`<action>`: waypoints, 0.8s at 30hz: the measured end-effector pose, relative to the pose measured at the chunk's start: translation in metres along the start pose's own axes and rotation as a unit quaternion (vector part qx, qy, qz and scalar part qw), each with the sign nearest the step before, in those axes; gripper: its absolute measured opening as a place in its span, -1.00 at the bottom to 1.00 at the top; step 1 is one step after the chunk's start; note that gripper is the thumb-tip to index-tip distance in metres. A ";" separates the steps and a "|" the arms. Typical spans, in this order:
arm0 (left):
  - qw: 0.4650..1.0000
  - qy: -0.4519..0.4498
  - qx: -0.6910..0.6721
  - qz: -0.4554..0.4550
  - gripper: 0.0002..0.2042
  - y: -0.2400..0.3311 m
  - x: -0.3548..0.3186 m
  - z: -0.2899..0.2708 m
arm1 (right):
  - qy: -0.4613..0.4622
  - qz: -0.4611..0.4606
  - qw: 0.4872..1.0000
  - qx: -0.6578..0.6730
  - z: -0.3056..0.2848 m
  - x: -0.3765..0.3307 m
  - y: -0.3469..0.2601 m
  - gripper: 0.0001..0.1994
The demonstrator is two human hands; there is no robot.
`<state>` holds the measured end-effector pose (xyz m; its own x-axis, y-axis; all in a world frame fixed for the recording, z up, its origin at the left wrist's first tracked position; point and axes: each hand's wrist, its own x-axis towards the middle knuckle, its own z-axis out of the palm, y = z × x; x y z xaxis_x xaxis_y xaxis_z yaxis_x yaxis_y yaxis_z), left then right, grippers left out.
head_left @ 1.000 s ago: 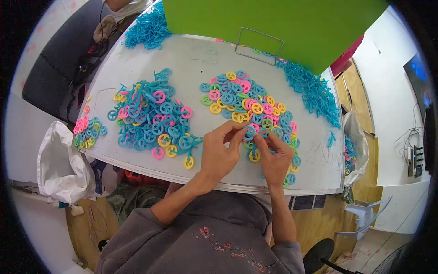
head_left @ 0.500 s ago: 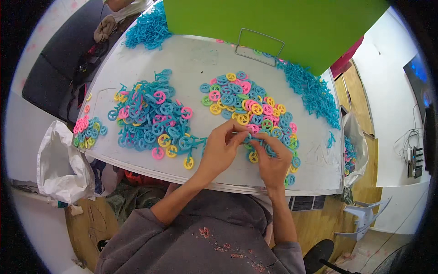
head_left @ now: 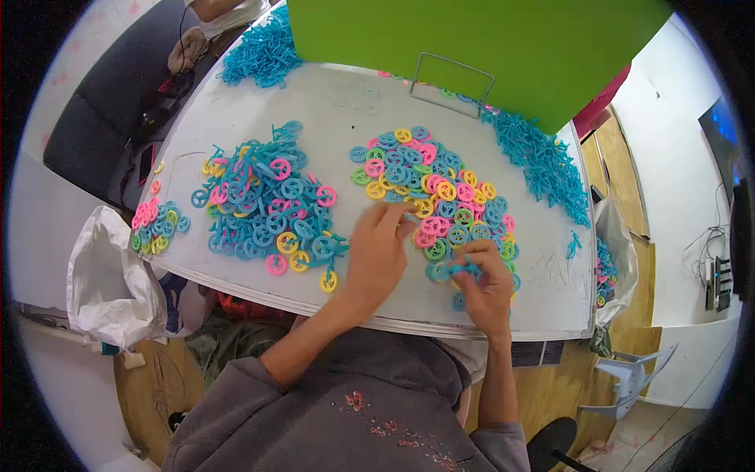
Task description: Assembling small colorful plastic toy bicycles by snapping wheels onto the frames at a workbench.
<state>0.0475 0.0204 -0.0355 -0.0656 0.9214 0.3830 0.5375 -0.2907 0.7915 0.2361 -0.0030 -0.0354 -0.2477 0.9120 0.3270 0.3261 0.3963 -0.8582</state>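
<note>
My right hand (head_left: 486,297) is closed on a few blue plastic stick pieces (head_left: 465,269) near the table's front edge, with a blue wheel (head_left: 439,272) beside their left end. To its left, my left hand (head_left: 376,256) is smeared by motion, its fingers drawn together. A small bit of blue shows at its fingertips, too blurred to name. Just beyond both hands spreads a pile of loose small spoked wheels (head_left: 434,185) in blue, pink, yellow and green. Left of my left hand lies a heap of wheels joined to blue sticks (head_left: 271,197).
Blue sticks are heaped at the far left (head_left: 263,51) and far right (head_left: 546,169). A green panel (head_left: 472,47) stands at the back with a wire frame (head_left: 452,85) before it. White sacks hang at the left (head_left: 110,275) and right (head_left: 617,252). Another person's arm (head_left: 214,8) shows top left.
My hands were together over the wheel pile and have moved apart. The right hand has come nearer with blue stick pieces now visible in it; the left has shifted slightly left.
</note>
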 end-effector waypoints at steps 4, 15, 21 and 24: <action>0.986 -0.057 0.133 0.084 -0.76 -0.018 0.011 0.001 | 0.129 0.166 0.962 0.173 0.008 -0.001 -0.002 -0.70; 0.989 -0.058 -0.127 -0.055 -0.79 0.011 0.006 -0.018 | 0.137 0.016 0.987 -0.085 0.013 0.014 -0.014 -0.78; 0.921 -0.151 -0.325 -0.151 -0.81 0.005 0.002 -0.018 | 0.123 -0.010 0.985 -0.121 0.012 0.016 -0.017 -0.75; 0.931 -0.141 -0.305 -0.141 -0.83 0.004 -0.001 -0.016 | 0.106 -0.016 0.987 -0.116 0.013 0.018 -0.018 -0.75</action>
<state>0.0361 0.0138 -0.0248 0.1378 0.9894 0.0461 -0.0500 -0.0395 0.9980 0.2136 0.0045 -0.0191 -0.0716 0.8909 0.4485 0.5271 0.4156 -0.7412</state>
